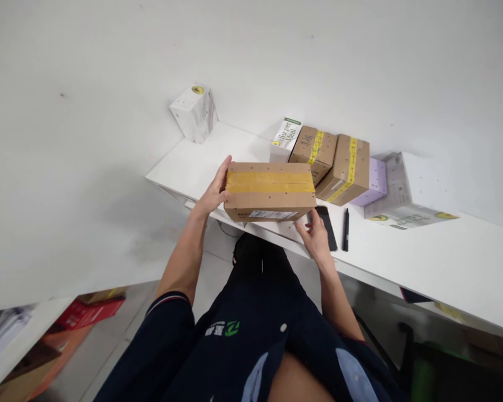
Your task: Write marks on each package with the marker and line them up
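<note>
A brown cardboard box with a wide strip of yellow tape along its top is held up over the front of the white desk. My left hand grips its left end, thumb on the near side. At the lower right corner my right hand has its fingertips against the box, partly under it. A white label shows on the near face. Just right of that hand lie a black phone, partly covered by the hand, and a black marker pen.
Along the wall stand a white "Super Meal" box, two taped brown boxes, a lilac box and a larger white box. Another white box sits at the desk's left corner. A shelf with a red box is low left.
</note>
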`<state>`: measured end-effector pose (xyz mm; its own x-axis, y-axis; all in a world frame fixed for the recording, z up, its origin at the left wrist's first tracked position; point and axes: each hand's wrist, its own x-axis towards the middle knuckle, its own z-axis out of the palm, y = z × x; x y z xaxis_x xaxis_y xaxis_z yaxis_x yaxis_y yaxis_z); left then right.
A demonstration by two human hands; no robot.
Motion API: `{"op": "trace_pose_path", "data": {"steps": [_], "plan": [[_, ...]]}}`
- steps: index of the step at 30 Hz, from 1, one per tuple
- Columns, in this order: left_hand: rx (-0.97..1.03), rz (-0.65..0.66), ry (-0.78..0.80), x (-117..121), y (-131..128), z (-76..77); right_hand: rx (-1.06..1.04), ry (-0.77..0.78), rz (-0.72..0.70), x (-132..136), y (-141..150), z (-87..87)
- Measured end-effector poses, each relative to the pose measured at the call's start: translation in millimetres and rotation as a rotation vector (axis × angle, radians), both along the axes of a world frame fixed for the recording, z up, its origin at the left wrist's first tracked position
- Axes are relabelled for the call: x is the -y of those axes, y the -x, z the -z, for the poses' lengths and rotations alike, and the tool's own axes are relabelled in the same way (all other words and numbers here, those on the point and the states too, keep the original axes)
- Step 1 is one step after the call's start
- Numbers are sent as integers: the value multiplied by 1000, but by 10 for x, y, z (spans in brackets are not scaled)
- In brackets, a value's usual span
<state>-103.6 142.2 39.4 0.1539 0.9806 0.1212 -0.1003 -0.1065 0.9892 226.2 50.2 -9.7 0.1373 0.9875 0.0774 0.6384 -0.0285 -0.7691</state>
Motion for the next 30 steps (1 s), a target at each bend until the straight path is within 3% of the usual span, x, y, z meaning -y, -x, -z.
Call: {"op": "trace_pose_path", "data": {"steps": [3,7,10,13,16,21,26,30], "plan": [[-67,46,11,188,138,11,-129,66,-75,-187,164,-101],[-398,50,-52,562,356,13,-215,77,-133,-409,312,-114],[-560,-79,-105,783,393,48,-281,77,-191,-566,450,-62],[-569,-250,-150,779,403,121,-342,57,-202,-692,609,-11],[-568,-405,-162,504,490,185,-365,34,-170,-698,710,1],[-599,-665,-180,-327,733,171,-337,55,-205,-392,626,-40],[-578,-733,-205,-1120,892,86,-254,118,-204,-10,425,18],[-601,-746,-179,-1496,930,50,-224,166,-157,226,325,105]]}}
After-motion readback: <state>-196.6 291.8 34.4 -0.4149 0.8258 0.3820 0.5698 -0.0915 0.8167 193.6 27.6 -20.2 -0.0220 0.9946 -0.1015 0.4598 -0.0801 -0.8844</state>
